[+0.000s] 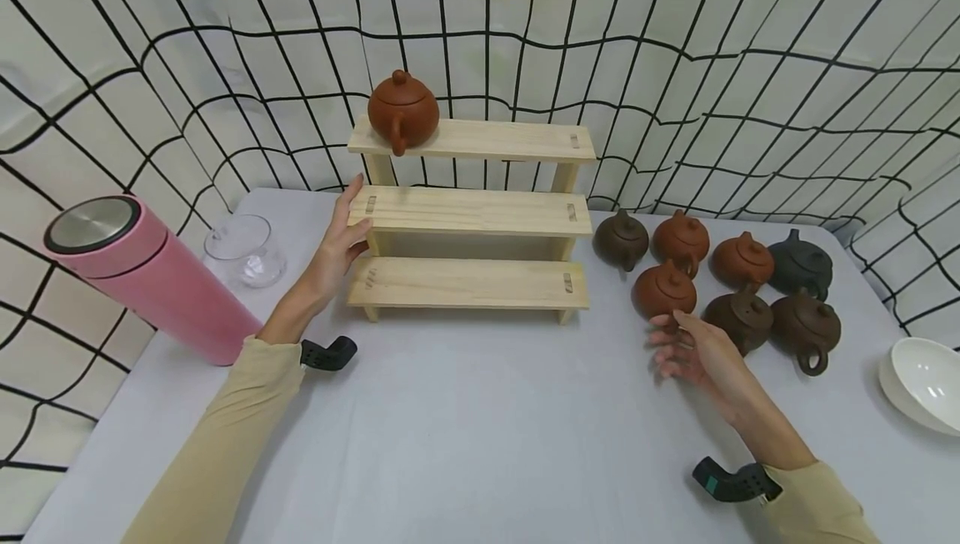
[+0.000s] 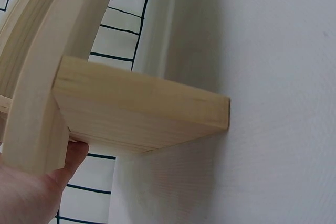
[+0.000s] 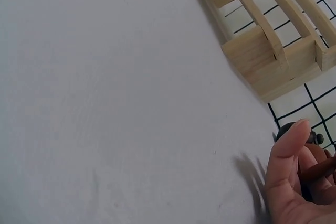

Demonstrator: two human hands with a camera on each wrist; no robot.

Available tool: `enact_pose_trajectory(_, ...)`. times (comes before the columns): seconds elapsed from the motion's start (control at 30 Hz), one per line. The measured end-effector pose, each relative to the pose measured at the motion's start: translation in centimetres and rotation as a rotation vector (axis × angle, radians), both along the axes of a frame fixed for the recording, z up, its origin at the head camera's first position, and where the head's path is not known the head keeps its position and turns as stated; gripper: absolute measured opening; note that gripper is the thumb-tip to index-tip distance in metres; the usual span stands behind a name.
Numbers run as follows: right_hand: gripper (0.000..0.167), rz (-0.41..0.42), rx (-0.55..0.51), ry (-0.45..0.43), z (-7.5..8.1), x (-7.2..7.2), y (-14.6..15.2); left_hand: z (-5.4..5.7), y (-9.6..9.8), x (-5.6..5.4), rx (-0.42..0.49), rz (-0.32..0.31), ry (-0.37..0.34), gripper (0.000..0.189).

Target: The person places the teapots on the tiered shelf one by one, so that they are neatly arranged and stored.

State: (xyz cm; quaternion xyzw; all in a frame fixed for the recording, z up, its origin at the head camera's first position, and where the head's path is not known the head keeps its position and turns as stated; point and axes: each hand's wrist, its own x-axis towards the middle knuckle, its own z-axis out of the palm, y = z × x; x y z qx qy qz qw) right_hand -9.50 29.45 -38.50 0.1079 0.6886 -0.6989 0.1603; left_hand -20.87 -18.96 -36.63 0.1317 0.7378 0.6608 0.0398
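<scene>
A three-tier wooden shelf (image 1: pixel 480 211) stands on the white-covered table. At its left end, my left hand (image 1: pixel 327 257) grips the middle tier; in the left wrist view a finger lies against the side support (image 2: pixel 39 93). One reddish-brown clay teapot (image 1: pixel 405 107) sits at the left of the top tier, spout or handle facing me. My right hand (image 1: pixel 708 352) is beside the front-left orange-red teapot (image 1: pixel 663 287), its fingers loosely bent with fingertips close to the pot's lower front. In the right wrist view, the thumb (image 3: pixel 286 153) is raised near a reddish-brown pot part (image 3: pixel 319 170).
Several other teapots cluster right of the shelf, among them a dark brown one (image 1: pixel 621 240) and a grey-black one (image 1: pixel 801 263). A white bowl (image 1: pixel 926 384) stands at far right. On the left are a pink thermos (image 1: pixel 161 277) and a clear glass cup (image 1: pixel 243 251). Black wire grid (image 1: pixel 487 36) encloses the table.
</scene>
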Motion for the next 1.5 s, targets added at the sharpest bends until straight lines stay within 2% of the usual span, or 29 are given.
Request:
enact_pose_trajectory(0.27, 0.033, -0.052, -0.110, -0.002, -0.4, 0.4, 0.1, -0.3, 0.2, -0.1, 0.021, -0.008, 0.000, 0.072)
enact_pose_trajectory(0.53, 0.030, -0.085, -0.120, 0.034, 0.0, 1.3, -0.5, -0.3, 0.1, -0.1, 0.027, -0.006, 0.001, 0.072)
enact_pose_trajectory(0.7, 0.030, -0.083, -0.100, 0.106, 1.2, 2.2, -1.0, -0.2, -0.1, 0.0, 0.031, 0.003, -0.003, 0.072)
enact_pose_trajectory(0.93, 0.034, -0.028, -0.029, 0.280, 4.4, 2.7, -2.3, -0.2, -0.3, 0.0, 0.024, 0.001, -0.003, 0.071)
enact_pose_trajectory(1.07, 0.037, 0.012, -0.022, 0.315, 6.2, 1.9, -4.0, -0.2, -0.5, 0.2, 0.024, 0.002, -0.004, 0.071)
enact_pose_trajectory(1.2, 0.038, 0.032, -0.047, 0.322, 7.8, 0.5, -6.4, -0.3, -0.4, 0.2, 0.025, 0.000, -0.003, 0.071)
enact_pose_trajectory(1.5, 0.033, 0.088, -0.113, 0.376, 11.1, -4.3, -12.6, -0.2, -0.2, -0.1, 0.012, -0.004, 0.008, 0.071)
